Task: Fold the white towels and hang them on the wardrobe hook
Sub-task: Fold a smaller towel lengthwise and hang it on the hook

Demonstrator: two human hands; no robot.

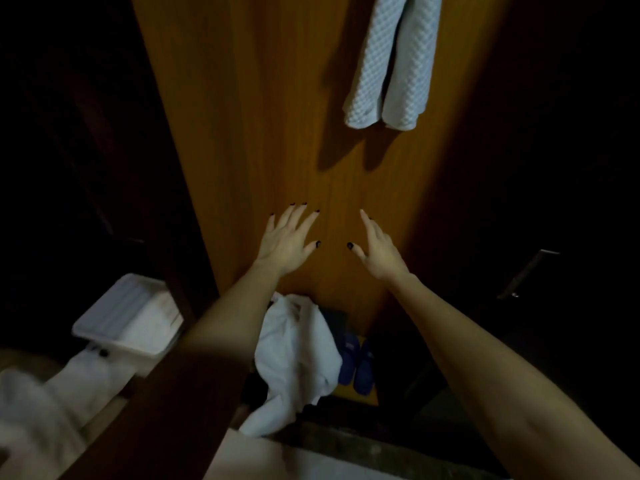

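- Wooden wardrobe panel (pixel 277 116) fills the dim background.
- Folded towel (pixel 391 60), white and waffle-textured, hangs doubled well above both hands.
- Left hand (pixel 285 240) and right hand (pixel 379 249) are spread, empty.
- Crumpled white towel (pixel 294 362) lies below the wrists.

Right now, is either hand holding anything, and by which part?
Nothing. The left hand and right hand are open and empty, below the hung towel.
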